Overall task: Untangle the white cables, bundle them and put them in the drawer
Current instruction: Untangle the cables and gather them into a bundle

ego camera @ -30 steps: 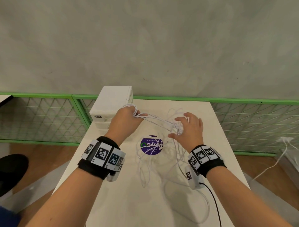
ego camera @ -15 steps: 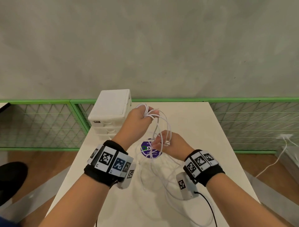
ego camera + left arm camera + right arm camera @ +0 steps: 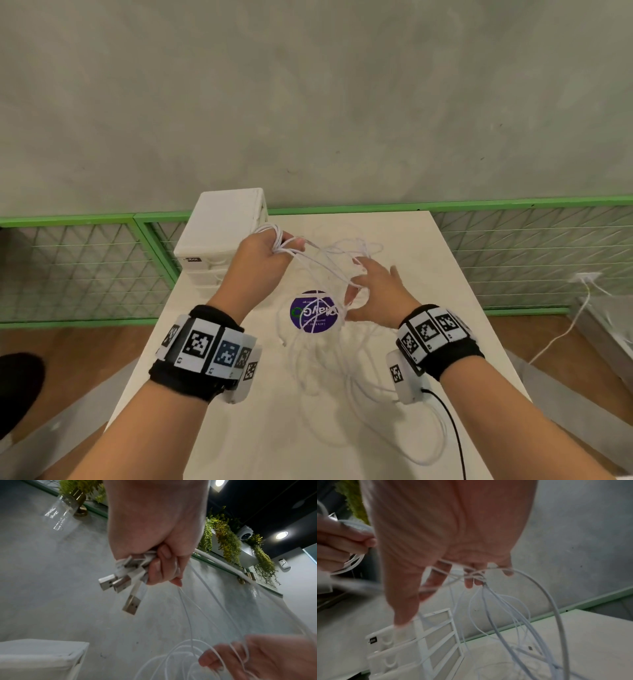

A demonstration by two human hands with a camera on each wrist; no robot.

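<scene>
Several thin white cables (image 3: 325,363) lie tangled on the white table (image 3: 428,260), with strands rising to both hands. My left hand (image 3: 284,245) is raised beside the drawer unit and grips a bunch of cable ends. In the left wrist view its fingers (image 3: 161,572) curl round several USB plugs (image 3: 120,580). My right hand (image 3: 359,284) hovers to the right with fingers spread. Cable strands (image 3: 488,601) run between and across those fingers (image 3: 469,584) and hang down in loops. The white drawer unit (image 3: 222,236) stands at the table's far left corner, its drawers (image 3: 436,642) closed.
A round purple sticker (image 3: 313,311) sits mid-table under the cables. A green mesh fence (image 3: 85,267) runs behind and beside the table, with a grey wall above it. Another white cable (image 3: 561,335) trails on the floor at the right.
The right hand came in close to the left hand and pinched the strands. It has now moved out to the right with its fingers spread. The left hand stays raised, holding the plugs.
</scene>
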